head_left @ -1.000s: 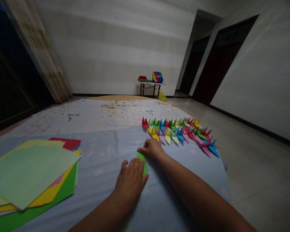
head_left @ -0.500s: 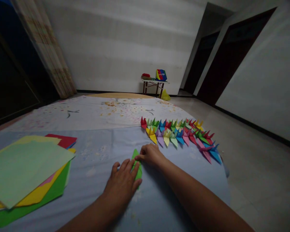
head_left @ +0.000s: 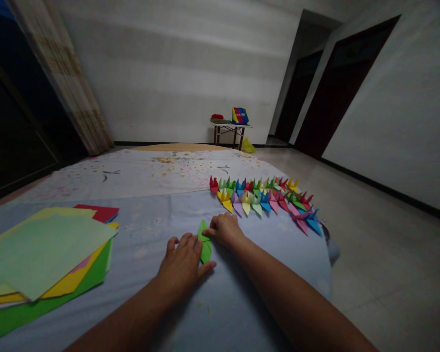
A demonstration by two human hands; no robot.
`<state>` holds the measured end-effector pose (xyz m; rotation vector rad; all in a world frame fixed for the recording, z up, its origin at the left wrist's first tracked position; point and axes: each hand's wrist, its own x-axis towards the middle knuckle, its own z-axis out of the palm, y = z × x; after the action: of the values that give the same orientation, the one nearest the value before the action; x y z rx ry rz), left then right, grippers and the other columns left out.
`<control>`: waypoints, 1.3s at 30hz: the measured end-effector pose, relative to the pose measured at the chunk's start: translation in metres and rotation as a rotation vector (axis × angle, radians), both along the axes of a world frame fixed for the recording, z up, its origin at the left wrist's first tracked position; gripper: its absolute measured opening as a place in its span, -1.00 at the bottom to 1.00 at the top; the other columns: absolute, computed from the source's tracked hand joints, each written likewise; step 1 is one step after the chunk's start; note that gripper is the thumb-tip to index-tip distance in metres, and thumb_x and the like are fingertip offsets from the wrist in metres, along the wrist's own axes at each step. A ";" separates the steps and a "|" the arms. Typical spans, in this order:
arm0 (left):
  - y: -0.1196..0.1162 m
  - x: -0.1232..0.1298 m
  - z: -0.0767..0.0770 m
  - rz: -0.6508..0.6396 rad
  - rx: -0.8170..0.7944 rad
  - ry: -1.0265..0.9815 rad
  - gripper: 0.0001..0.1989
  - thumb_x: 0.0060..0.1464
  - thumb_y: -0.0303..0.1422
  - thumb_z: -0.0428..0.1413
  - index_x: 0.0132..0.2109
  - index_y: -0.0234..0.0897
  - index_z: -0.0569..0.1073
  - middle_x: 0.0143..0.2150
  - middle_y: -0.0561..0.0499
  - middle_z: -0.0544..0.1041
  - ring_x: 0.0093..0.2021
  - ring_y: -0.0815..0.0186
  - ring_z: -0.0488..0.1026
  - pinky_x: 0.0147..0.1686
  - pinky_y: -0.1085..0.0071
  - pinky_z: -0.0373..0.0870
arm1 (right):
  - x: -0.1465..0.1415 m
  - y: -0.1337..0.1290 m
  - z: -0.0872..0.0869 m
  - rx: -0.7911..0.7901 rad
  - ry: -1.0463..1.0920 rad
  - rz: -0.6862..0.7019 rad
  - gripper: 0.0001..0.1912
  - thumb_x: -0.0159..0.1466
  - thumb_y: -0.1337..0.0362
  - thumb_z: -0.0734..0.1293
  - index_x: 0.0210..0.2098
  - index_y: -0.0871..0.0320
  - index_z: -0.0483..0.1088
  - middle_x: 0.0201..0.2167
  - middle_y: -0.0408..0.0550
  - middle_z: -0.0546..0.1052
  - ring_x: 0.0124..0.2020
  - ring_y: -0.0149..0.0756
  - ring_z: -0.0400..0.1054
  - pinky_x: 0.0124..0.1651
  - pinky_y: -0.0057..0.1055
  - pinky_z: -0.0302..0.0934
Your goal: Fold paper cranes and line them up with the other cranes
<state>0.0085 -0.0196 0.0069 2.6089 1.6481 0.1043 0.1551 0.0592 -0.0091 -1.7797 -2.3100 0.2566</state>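
A small piece of green origami paper [head_left: 206, 252], folded to a narrow diamond with creases across its middle, lies on the pale blue cloth in front of me. My left hand [head_left: 180, 257] rests along its left edge, fingers spread and thumb stretched out below the lower tip. From the upper right, my right hand [head_left: 225, 229] has its fingers curled, with the thumb side gripping the paper's right edge. The undersides of those fingers are hidden. Beyond the right hand stand rows of folded paper cranes [head_left: 246, 203] in many colours.
A stack of coloured paper sheets [head_left: 55, 249] lies on the left of the table, pale green uppermost. Flowered cloth [head_left: 139, 168] covers the far part. Against the wall, a small table [head_left: 229, 126] carries a multicoloured box [head_left: 239, 116]. The table's edge curves down at the right.
My left hand's fingers have slid left off the green paper, so more of its creased face shows. The right hand stays at its edge. The view has shifted slightly.
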 end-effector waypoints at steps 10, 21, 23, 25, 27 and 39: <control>0.033 -0.026 -0.001 0.086 -0.044 -0.425 -0.66 0.14 -0.21 -0.12 -0.26 -0.23 0.51 -0.26 -0.08 0.53 -0.17 0.15 0.38 -0.16 0.25 0.16 | 0.003 -0.015 -0.005 -0.074 0.148 0.002 -0.67 0.12 -0.01 0.27 -0.39 0.13 0.45 -0.37 -0.06 0.50 -0.21 -0.23 0.26 -0.19 -0.33 -0.08; 0.042 -0.028 -0.011 0.155 -0.184 -0.701 -0.66 0.07 -0.15 -0.04 -0.21 -0.28 0.48 -0.38 -0.03 0.53 -0.37 0.24 0.43 -0.38 0.42 0.24 | -0.011 -0.017 -0.015 0.062 0.542 0.134 -0.84 0.13 0.22 0.32 -0.33 0.17 0.38 -0.36 -0.08 0.45 -0.26 -0.30 0.25 -0.15 -0.35 0.04; 0.046 -0.028 -0.010 0.180 -0.233 -0.834 -0.62 0.06 -0.10 -0.04 -0.21 -0.30 0.47 -0.39 -0.03 0.52 -0.39 0.24 0.42 -0.39 0.42 0.25 | -0.013 -0.020 -0.013 0.120 0.663 0.246 -0.83 0.13 0.26 0.31 -0.27 0.16 0.37 -0.30 -0.06 0.44 -0.20 -0.29 0.25 -0.11 -0.35 0.08; 0.050 -0.027 -0.010 0.218 -0.316 -0.973 -0.57 0.03 -0.04 -0.03 -0.26 -0.34 0.47 -0.47 0.01 0.48 -0.47 0.28 0.39 -0.47 0.44 0.23 | -0.013 -0.024 -0.011 0.168 0.741 0.366 -0.78 0.12 0.33 0.28 -0.21 0.15 0.35 -0.24 -0.05 0.43 -0.15 -0.29 0.24 -0.05 -0.33 0.10; 0.054 -0.027 -0.011 0.269 -0.428 -1.120 -0.55 -0.02 -0.01 0.02 -0.29 -0.36 0.46 -0.56 0.07 0.42 -0.55 0.34 0.33 -0.54 0.47 0.19 | -0.013 -0.025 -0.009 0.176 0.810 0.434 -0.70 0.10 0.42 0.23 -0.15 0.15 0.34 -0.20 -0.03 0.42 -0.12 -0.29 0.24 -0.02 -0.31 0.12; 0.051 -0.022 -0.010 0.407 -0.653 -1.492 -0.64 -0.19 -0.24 0.19 -0.23 -0.37 0.41 -0.48 0.04 0.50 -0.52 0.39 0.40 -0.48 0.49 0.28 | 0.012 -0.013 -0.007 0.282 0.644 0.508 -0.51 0.02 0.53 0.24 -0.06 0.07 0.33 -0.08 -0.01 0.35 -0.02 -0.26 0.20 0.03 -0.24 0.10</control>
<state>-0.0138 0.0311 -0.0031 1.0110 1.1562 0.9968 0.1673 0.0462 -0.0166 -0.7924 -2.1207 0.4721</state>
